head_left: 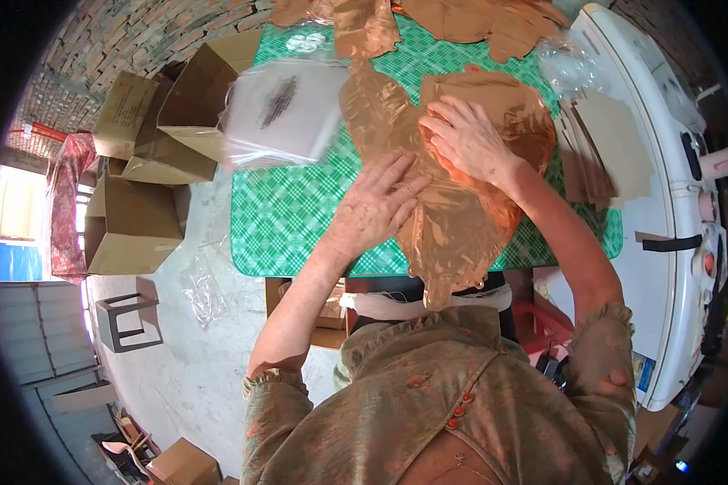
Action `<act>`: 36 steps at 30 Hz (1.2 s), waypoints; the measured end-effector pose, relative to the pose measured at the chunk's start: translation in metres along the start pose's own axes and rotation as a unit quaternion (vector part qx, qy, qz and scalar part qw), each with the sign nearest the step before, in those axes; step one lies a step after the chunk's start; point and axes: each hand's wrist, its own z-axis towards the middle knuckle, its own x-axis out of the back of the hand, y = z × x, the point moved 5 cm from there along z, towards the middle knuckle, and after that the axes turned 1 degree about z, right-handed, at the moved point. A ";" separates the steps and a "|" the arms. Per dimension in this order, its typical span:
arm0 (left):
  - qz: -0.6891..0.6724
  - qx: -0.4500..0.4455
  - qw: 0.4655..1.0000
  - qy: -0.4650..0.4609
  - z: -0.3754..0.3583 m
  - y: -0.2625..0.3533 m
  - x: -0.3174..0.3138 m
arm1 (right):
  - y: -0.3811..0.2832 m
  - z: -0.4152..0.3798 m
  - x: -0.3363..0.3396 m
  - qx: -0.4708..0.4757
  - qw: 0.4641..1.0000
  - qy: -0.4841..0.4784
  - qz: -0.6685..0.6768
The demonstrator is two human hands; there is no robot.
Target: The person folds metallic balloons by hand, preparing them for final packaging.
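Left hand (378, 202): grip flat, fingers spread, pressing foil sheet (453, 234) on table (283, 218). Right hand (465, 137): grip curled, palm down, on same sheet, just beyond.

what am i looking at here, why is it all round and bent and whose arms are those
This is one picture from a camera worn on a person's head, looking down with a very wide lens, so the edges curve. The arms are the wearer's own. The left hand and right hand both lie flat, with no closed grip, on a shiny copper-coloured foil sheet that hangs over the near edge of a table with a green checked cloth. More foil pieces lie at the far end, a stack of clear plastic bags to the left, and open cardboard boxes on the floor.
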 end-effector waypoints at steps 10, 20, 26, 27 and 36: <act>-0.002 0.005 1.000 -0.006 0.000 0.000 0.001 | 0.006 -0.007 -0.008 -0.018 0.998 0.054 0.004; -0.001 0.007 1.000 -0.010 0.000 0.000 0.001 | 0.003 -0.016 -0.017 -0.143 0.983 -0.105 -0.051; 0.003 0.005 1.000 -0.012 0.000 -0.001 0.000 | 0.006 -0.019 -0.026 -0.143 0.988 -0.061 -0.024; 0.001 0.007 1.000 -0.012 0.000 0.000 0.001 | 0.005 -0.018 -0.025 -0.142 0.988 -0.058 -0.022; 0.005 0.005 1.000 0.027 0.002 0.000 0.006 | 0.006 -0.018 -0.025 -0.138 0.989 -0.055 -0.020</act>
